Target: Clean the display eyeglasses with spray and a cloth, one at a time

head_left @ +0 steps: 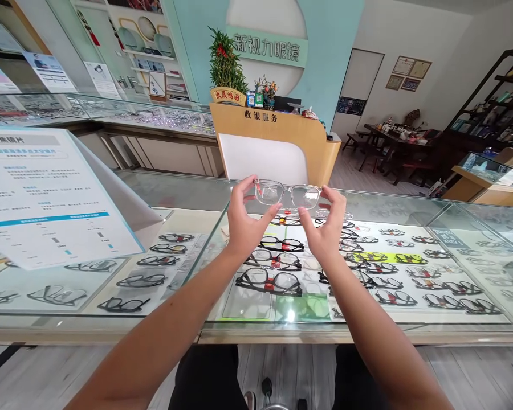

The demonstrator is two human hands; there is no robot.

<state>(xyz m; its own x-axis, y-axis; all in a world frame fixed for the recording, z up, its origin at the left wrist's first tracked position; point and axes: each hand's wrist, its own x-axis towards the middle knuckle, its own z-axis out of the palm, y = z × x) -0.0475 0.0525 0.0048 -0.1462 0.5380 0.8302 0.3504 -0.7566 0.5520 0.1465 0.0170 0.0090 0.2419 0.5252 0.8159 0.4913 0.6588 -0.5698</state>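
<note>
A pair of glasses with a clear, see-through frame [287, 196] is held up above the glass display counter [222, 256], lenses side by side. My left hand [247, 219] grips its left end, thumb below the left lens and fingers at the corner. At the right end, my right hand [327, 222] holds the frame in the same way, its thumb under the right lens. Beneath my hands, inside the counter, lie rows of dark-framed glasses [268, 282], several with red tags.
A printed sign [55, 199] stands on the counter at the left. Beyond the counter is a wooden cashier desk [273, 122] with a potted plant [226, 65]. A dark table [399, 136] with benches stands at the back right.
</note>
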